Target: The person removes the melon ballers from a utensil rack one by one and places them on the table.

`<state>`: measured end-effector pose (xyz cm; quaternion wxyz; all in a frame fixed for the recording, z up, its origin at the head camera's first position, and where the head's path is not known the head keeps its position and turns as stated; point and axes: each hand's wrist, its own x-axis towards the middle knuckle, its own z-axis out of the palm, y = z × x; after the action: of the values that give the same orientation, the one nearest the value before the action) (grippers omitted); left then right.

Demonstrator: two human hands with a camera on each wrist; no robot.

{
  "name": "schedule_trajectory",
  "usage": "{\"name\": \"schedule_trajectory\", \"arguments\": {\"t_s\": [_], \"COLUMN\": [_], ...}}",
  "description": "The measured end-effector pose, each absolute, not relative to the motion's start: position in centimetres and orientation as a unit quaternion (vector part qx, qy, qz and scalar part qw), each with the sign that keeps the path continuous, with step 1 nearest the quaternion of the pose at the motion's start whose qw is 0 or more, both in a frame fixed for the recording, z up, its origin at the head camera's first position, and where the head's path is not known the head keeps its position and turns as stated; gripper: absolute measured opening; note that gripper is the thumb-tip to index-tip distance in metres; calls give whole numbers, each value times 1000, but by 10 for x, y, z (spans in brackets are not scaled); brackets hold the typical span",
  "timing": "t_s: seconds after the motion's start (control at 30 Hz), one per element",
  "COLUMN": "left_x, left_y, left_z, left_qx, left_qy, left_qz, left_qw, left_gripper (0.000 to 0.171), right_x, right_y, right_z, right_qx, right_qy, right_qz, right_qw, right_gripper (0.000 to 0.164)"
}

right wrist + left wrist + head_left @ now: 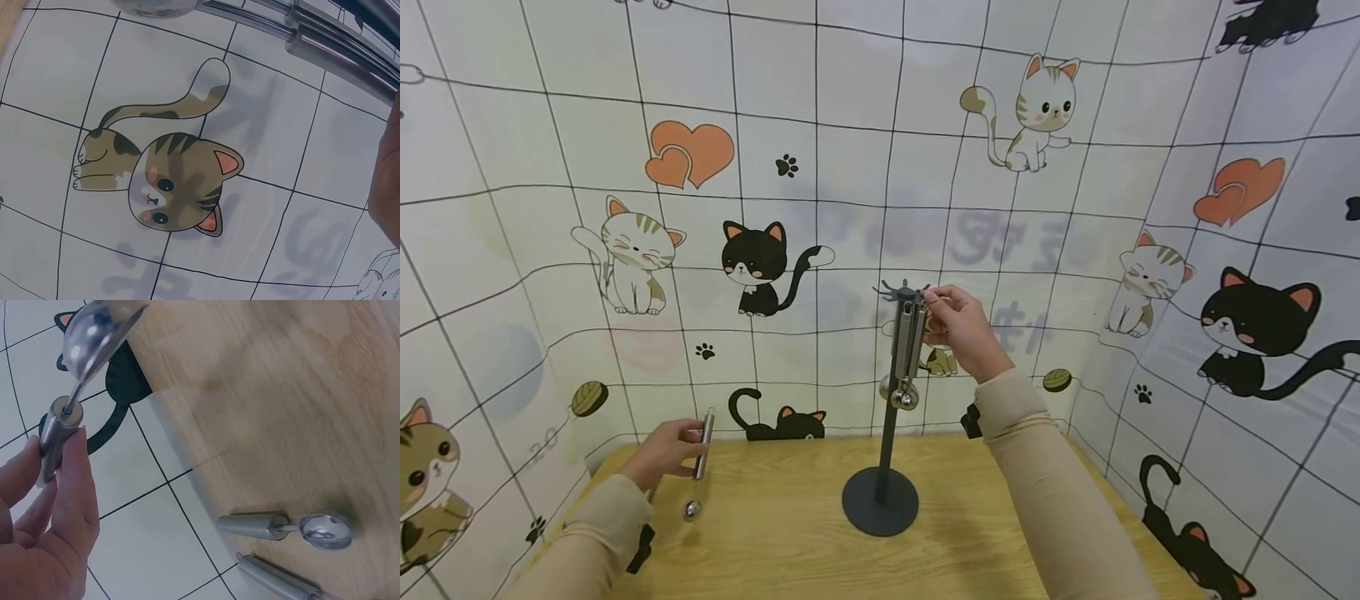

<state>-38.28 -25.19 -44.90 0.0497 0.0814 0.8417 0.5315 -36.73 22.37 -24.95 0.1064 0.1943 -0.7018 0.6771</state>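
My left hand (pixel 664 454) pinches a steel scoop (pixel 703 450) by its thick handle, over the table's left side. Its round bowl points down in the head view; the left wrist view shows fingers and thumb around the handle. A dark metal stand (pixel 887 446) with a round base and a ring of hooks stands mid-table. Several steel scoops (pixel 907 342) hang from the hooks, bowls down. My right hand (pixel 964 327) is up at the hooks, thumb and fingers pinching the top of a scoop handle there. In the right wrist view, handles (pixel 337 59) run towards this hand, mostly out of frame.
Two more steel utensils lie on the wooden table in the left wrist view: a scoop (pixel 256 526) and a handle (pixel 275 576) cut off by the frame. A white cloth with printed cats (pixel 850 92) surrounds the wooden table (pixel 775 533) behind and at both sides.
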Motion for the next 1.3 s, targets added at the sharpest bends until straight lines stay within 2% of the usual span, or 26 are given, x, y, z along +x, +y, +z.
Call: {"name": "schedule_trajectory", "arguments": {"t_s": [0.4, 0.73, 1.13, 1.3], "left_x": [-385, -387, -389, -390], "left_y": [-268, -282, -293, -300], "left_z": [-461, -471, -479, -490], "left_qx": [73, 63, 60, 66], "left_qy": [853, 863, 881, 899], "left_qz": [513, 496, 465, 431], "left_qw": [63, 75, 70, 48], "left_gripper": [61, 52, 45, 43], "right_x": [-369, -373, -371, -370], "right_y": [219, 215, 210, 207], "right_z": [-247, -243, -243, -242], "right_qx": [200, 207, 205, 208], "right_qy": [-698, -692, -697, -702], "right_qz": [679, 684, 680, 673], "right_qw": [103, 102, 99, 100], "right_gripper": [23, 22, 20, 21]}}
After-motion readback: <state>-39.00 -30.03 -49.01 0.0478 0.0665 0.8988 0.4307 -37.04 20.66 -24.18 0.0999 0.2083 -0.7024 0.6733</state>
